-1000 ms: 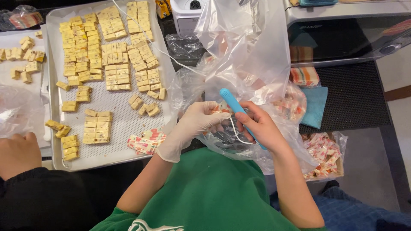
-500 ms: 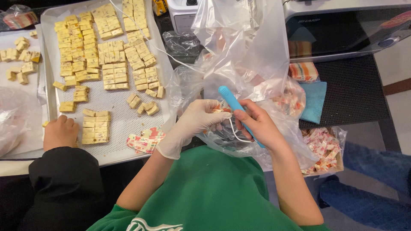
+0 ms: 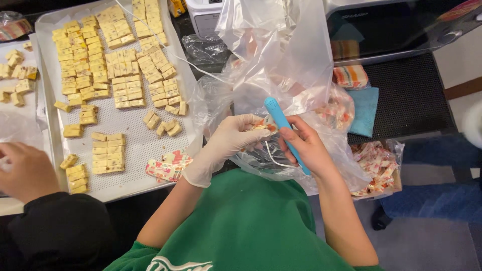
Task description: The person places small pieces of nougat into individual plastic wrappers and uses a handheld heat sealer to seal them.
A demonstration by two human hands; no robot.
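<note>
Wrapped candy (image 3: 262,125), small with orange-patterned paper, pinched by gloved left hand (image 3: 227,141); right hand (image 3: 306,148) grips blue tool (image 3: 285,131).

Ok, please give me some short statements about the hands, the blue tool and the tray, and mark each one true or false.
1. The left hand wears a white glove. True.
2. The right hand wears a glove too. False: it is bare.
3. The right hand holds a blue tool. True.
4. The tray holds round red sweets. False: it holds pale yellow cut pieces, most in rows.
5. The left hand rests flat on the tray. False: it holds a small wrapped piece over a clear plastic bag, right of the tray.
6. Another person's hand is at the left edge. True.
</note>
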